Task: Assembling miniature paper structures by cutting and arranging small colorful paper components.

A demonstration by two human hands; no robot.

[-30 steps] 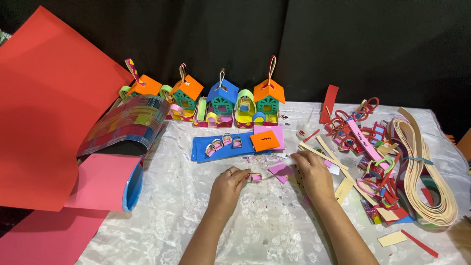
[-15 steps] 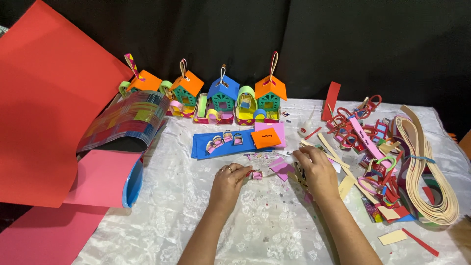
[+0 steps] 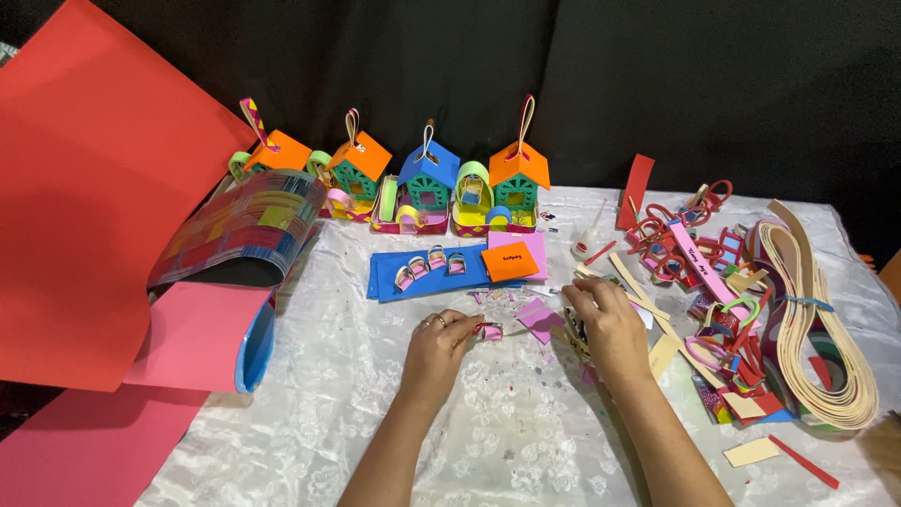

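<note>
Head view, worktop [image 3: 394,413] covered with a white lace-pattern cloth. Left hand [image 3: 436,345] at lower centre of frame, fingers curled closed, tips pinching a small pink and red paper piece [image 3: 490,330] that rests on the cloth at centre. Right hand [image 3: 605,324] just right of centre, palm down over a scatter of scraps; fingers bent, cannot tell whether they grip anything. Pink paper scrap [image 3: 539,317] lies between the two hands, touching neither as far as visible.

Above the hands: blue sheet [image 3: 385,277] carrying a few small arched pieces, with an orange square [image 3: 511,262] on a pink card at its right end. Behind it, along the dark backdrop, a row of four paper houses [image 3: 427,188] with hanging loops, roofs orange, orange, blue, orange.

Left of frame: large red sheet [image 3: 75,207], a curled woven multicolour sheet [image 3: 239,225] on top of it, pink sheet below.

Right of frame: heap of coloured strips and loops [image 3: 704,272], and a bundle of cream strips [image 3: 826,347] at far right
</note>
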